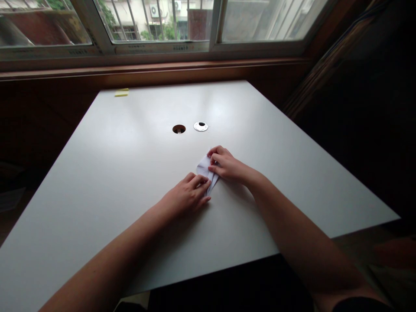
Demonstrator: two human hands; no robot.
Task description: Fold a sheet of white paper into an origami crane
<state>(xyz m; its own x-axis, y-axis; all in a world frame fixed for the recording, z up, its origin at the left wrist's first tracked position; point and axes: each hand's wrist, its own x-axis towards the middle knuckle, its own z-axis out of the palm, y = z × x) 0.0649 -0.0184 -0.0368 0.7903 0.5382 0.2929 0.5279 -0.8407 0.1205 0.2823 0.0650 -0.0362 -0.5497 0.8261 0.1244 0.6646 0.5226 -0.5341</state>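
Note:
A small folded piece of white paper (pixel 205 170) lies on the white table (pixel 130 173) near its middle. My left hand (pixel 190 193) rests on the paper's near end, its fingers curled and pressing down. On the far side, my right hand (pixel 225 164) covers the paper with bent fingers that pinch its edge. The two hands almost touch over the paper, and most of the sheet is hidden beneath them.
Beyond the hands are a round cable hole (pixel 179 128) and a loose white cap (pixel 200 126). A yellow sticky pad (pixel 121 92) lies at the far left corner. A window (pixel 156 21) runs along the back wall; dark floor flanks the table.

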